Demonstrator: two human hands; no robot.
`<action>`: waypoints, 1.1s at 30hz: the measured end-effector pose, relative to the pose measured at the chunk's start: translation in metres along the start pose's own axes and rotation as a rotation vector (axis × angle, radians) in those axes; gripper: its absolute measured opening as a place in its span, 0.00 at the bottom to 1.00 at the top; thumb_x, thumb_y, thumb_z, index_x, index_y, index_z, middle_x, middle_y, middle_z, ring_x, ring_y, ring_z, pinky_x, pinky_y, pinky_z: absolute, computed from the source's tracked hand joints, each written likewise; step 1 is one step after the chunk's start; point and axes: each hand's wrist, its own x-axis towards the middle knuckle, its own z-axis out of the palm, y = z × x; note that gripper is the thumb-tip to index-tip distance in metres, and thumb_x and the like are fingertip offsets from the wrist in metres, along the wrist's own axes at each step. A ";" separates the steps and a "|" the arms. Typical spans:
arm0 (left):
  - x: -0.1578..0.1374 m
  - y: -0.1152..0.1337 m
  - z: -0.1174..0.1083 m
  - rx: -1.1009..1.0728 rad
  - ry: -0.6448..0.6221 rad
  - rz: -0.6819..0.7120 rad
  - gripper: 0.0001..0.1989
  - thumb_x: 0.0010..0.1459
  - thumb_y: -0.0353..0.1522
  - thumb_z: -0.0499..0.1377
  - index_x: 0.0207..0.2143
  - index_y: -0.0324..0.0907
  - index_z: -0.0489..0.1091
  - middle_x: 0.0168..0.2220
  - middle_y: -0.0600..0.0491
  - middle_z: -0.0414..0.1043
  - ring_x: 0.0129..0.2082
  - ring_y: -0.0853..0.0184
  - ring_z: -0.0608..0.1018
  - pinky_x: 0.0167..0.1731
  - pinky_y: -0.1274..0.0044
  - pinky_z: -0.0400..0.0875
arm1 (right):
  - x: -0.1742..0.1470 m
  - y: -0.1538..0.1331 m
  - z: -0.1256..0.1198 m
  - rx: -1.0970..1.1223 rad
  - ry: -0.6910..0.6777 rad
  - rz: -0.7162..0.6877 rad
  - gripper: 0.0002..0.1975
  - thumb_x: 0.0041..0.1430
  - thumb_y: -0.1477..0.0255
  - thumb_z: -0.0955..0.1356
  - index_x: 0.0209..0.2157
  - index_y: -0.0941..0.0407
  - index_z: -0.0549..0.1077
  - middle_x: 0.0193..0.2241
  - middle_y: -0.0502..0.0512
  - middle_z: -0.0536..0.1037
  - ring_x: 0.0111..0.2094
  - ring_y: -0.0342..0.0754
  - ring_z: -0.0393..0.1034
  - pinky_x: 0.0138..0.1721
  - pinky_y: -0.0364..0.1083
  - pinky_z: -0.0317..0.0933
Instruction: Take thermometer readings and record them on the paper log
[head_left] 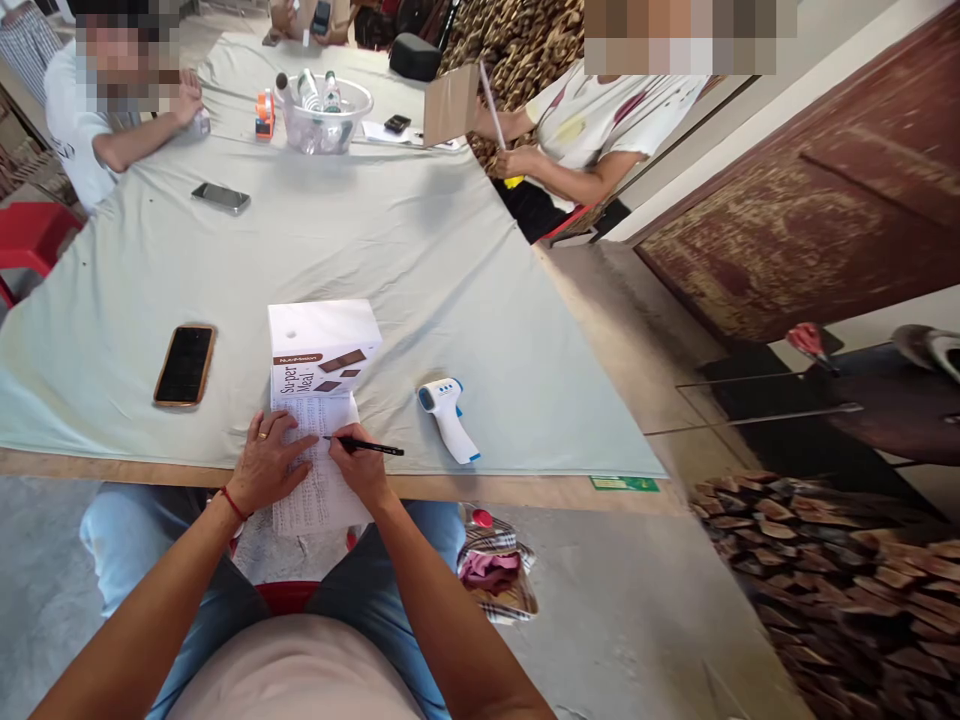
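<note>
My right hand [360, 468] grips a black pen [379, 447], its tip over a sheet of paper [315, 500] covered in small rows of print or writing. The sheet hangs a little past the table's near edge. My left hand [271, 460] lies on the same sheet with fingers spread, the index finger pointing toward the pen tip. Just beyond the sheet stands a white box [322, 345] with brown pictures and the words "Super Meal". To the right of my right hand lies a white and blue infrared thermometer [450, 418].
A phone in an orange-brown case [185, 365] lies left, another phone [220, 197] farther off. A basket with bottles [324, 130] and an orange tape dispenser [265, 115] stand at the far end. People sit around the table; one on the right handles a cardboard piece [450, 105]. Firewood [862, 600] is stacked right.
</note>
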 end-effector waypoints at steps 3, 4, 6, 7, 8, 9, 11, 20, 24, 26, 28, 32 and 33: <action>0.000 0.000 0.001 0.006 0.004 0.002 0.18 0.65 0.38 0.58 0.56 0.50 0.75 0.54 0.42 0.68 0.62 0.48 0.66 0.64 0.48 0.55 | 0.000 -0.001 -0.001 -0.010 -0.007 -0.004 0.06 0.51 0.64 0.66 0.25 0.51 0.69 0.20 0.48 0.73 0.23 0.47 0.67 0.30 0.47 0.66; 0.000 0.000 0.001 0.003 0.004 0.000 0.18 0.65 0.38 0.58 0.56 0.50 0.75 0.54 0.42 0.68 0.62 0.48 0.66 0.64 0.48 0.55 | 0.000 -0.001 -0.001 -0.011 -0.009 -0.003 0.06 0.51 0.64 0.66 0.25 0.51 0.69 0.21 0.48 0.73 0.24 0.47 0.67 0.30 0.47 0.66; 0.000 0.000 0.000 -0.011 -0.002 -0.009 0.18 0.64 0.38 0.58 0.56 0.50 0.75 0.54 0.42 0.68 0.62 0.48 0.66 0.64 0.48 0.54 | 0.000 -0.001 -0.001 -0.013 -0.017 0.003 0.06 0.51 0.64 0.66 0.26 0.51 0.69 0.21 0.48 0.73 0.24 0.47 0.67 0.30 0.47 0.66; 0.000 0.000 0.000 -0.017 -0.007 -0.014 0.19 0.64 0.38 0.58 0.56 0.50 0.75 0.54 0.42 0.68 0.62 0.48 0.66 0.64 0.48 0.54 | 0.000 0.000 -0.001 -0.016 -0.018 0.006 0.06 0.51 0.64 0.66 0.26 0.51 0.69 0.21 0.48 0.74 0.24 0.47 0.67 0.30 0.47 0.66; 0.000 0.000 0.000 -0.021 -0.011 -0.017 0.19 0.64 0.38 0.58 0.56 0.50 0.75 0.55 0.42 0.68 0.62 0.47 0.66 0.64 0.48 0.54 | 0.000 0.000 -0.001 -0.019 -0.016 0.010 0.06 0.51 0.63 0.66 0.26 0.51 0.69 0.21 0.48 0.74 0.24 0.47 0.67 0.30 0.47 0.66; 0.000 0.000 0.000 -0.022 -0.015 -0.018 0.19 0.64 0.38 0.58 0.56 0.50 0.75 0.55 0.42 0.68 0.62 0.47 0.66 0.64 0.48 0.54 | 0.000 0.000 -0.001 -0.022 -0.011 0.014 0.06 0.51 0.63 0.66 0.26 0.51 0.69 0.21 0.48 0.73 0.24 0.47 0.67 0.30 0.47 0.66; 0.001 0.000 0.000 -0.020 -0.017 -0.020 0.19 0.64 0.38 0.58 0.56 0.50 0.75 0.55 0.42 0.68 0.62 0.47 0.66 0.64 0.48 0.54 | 0.000 0.000 -0.001 -0.026 0.005 0.017 0.07 0.51 0.63 0.66 0.26 0.51 0.69 0.21 0.48 0.73 0.24 0.47 0.67 0.30 0.47 0.66; 0.001 0.000 -0.002 -0.035 -0.028 -0.038 0.19 0.63 0.37 0.59 0.56 0.51 0.75 0.55 0.43 0.68 0.62 0.48 0.66 0.65 0.48 0.54 | -0.001 0.002 -0.001 -0.019 0.038 0.028 0.06 0.50 0.64 0.66 0.26 0.50 0.69 0.21 0.48 0.73 0.25 0.47 0.67 0.31 0.47 0.67; 0.002 0.001 -0.003 -0.041 -0.028 -0.033 0.19 0.63 0.37 0.59 0.56 0.50 0.75 0.55 0.43 0.68 0.62 0.48 0.66 0.65 0.48 0.54 | -0.001 0.003 -0.002 -0.022 0.036 0.036 0.06 0.51 0.63 0.67 0.26 0.50 0.70 0.22 0.48 0.74 0.26 0.48 0.68 0.32 0.48 0.67; 0.001 0.001 -0.002 -0.024 -0.028 -0.026 0.19 0.64 0.38 0.58 0.56 0.50 0.75 0.55 0.42 0.68 0.62 0.48 0.66 0.64 0.48 0.54 | -0.001 0.002 -0.003 -0.027 0.031 0.035 0.07 0.51 0.62 0.67 0.26 0.50 0.70 0.22 0.48 0.74 0.26 0.48 0.68 0.33 0.48 0.67; 0.001 0.001 -0.002 -0.014 -0.028 -0.024 0.19 0.64 0.38 0.58 0.56 0.50 0.75 0.55 0.42 0.68 0.62 0.48 0.66 0.64 0.48 0.54 | 0.000 0.002 -0.003 -0.030 0.028 0.031 0.07 0.51 0.62 0.66 0.26 0.50 0.70 0.22 0.49 0.73 0.26 0.48 0.68 0.33 0.48 0.67; 0.001 0.001 -0.002 -0.023 -0.023 -0.022 0.19 0.64 0.38 0.58 0.56 0.50 0.75 0.55 0.43 0.68 0.62 0.48 0.66 0.65 0.48 0.54 | 0.000 0.002 -0.002 -0.022 0.031 0.022 0.07 0.51 0.62 0.66 0.26 0.50 0.70 0.22 0.48 0.73 0.26 0.48 0.68 0.32 0.48 0.67; 0.001 0.001 -0.002 -0.023 -0.022 -0.021 0.19 0.64 0.37 0.58 0.56 0.50 0.75 0.55 0.43 0.68 0.62 0.48 0.66 0.65 0.48 0.54 | 0.000 0.002 -0.002 -0.022 0.030 0.023 0.07 0.51 0.62 0.66 0.26 0.50 0.70 0.22 0.48 0.73 0.25 0.48 0.68 0.32 0.48 0.67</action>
